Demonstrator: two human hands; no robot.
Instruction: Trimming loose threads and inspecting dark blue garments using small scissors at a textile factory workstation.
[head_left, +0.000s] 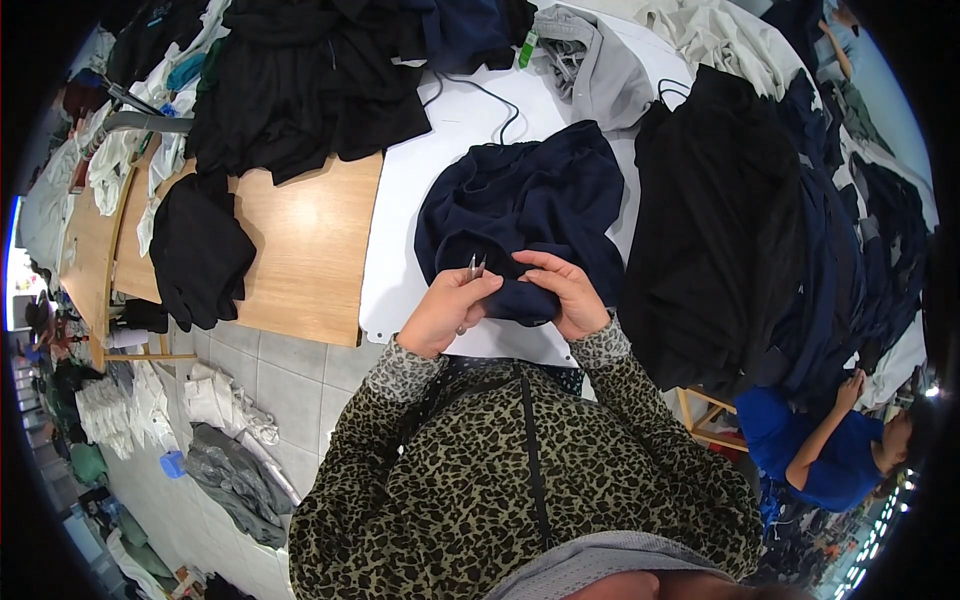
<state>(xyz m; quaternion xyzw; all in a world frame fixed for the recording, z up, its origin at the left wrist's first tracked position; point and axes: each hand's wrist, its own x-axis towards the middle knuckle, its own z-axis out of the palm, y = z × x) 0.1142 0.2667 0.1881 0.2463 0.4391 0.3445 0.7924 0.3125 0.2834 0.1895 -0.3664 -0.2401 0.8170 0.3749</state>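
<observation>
A navy garment (540,190) lies bunched on the white sheet in front of me. My left hand (448,305) is closed around a small pair of thread snips (475,266), whose two metal points stick up apart above the thumb. The rest of the snips is hidden in the fist. My right hand (563,292) pinches the near edge of the navy garment between thumb and fingers. Both hands are close together over the garment's near side, and the left one rests against the cloth.
White sheet (400,230) covers the table. Black garments (300,90) pile up at far left; a black piece (200,250) hangs over the wooden tabletop (300,250). A grey garment (600,70) lies behind. Dark clothes (715,240) are heaped right, beside a person in blue (820,450).
</observation>
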